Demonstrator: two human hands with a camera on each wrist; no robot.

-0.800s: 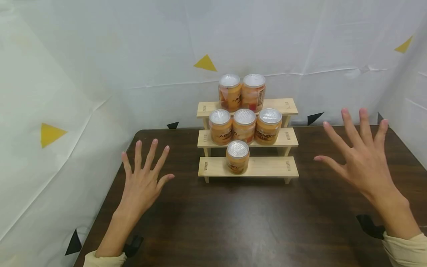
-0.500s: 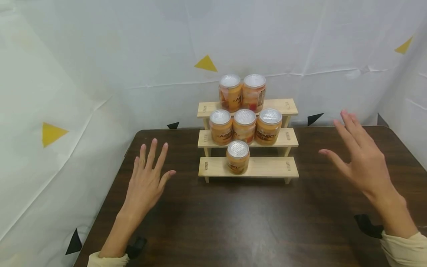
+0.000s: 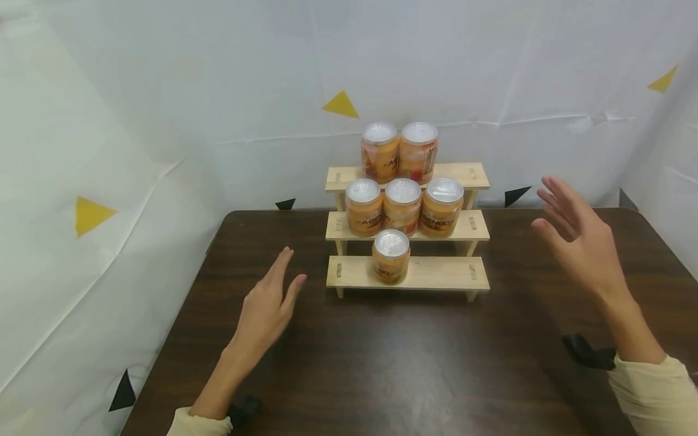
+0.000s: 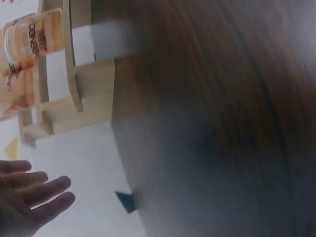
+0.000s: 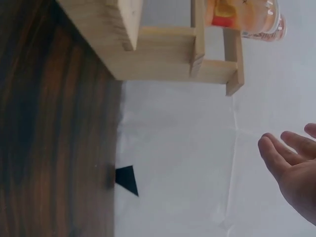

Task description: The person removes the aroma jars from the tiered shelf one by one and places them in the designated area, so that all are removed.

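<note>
My left hand [image 3: 263, 312] hovers over the table left of a three-tier wooden stand, fingers extended and holding nothing. To the right of the stand, my right hand [image 3: 586, 248] is raised with relaxed fingers, also holding nothing. On the lowest tier [image 3: 444, 274] stands one jar [image 3: 391, 259] of orange contents with a silvery lid. Three similar jars [image 3: 402, 209] sit side by side on the middle tier, and two jars [image 3: 418, 154] stand on the top tier. The stand's wooden side [image 5: 168, 54] shows in the right wrist view, apart from the hand.
The dark wooden table [image 3: 382, 363] reaches back to a white sheet wall [image 3: 262, 72]. Yellow triangles [image 3: 342, 105] and black triangles [image 3: 515, 195] mark the sheet. Black straps hang under both wrists.
My left hand moves right toward the stand and turns more edge-on. My right hand shifts slightly left, its spread fingers drawing together and bending a little. The jars stay in place.
</note>
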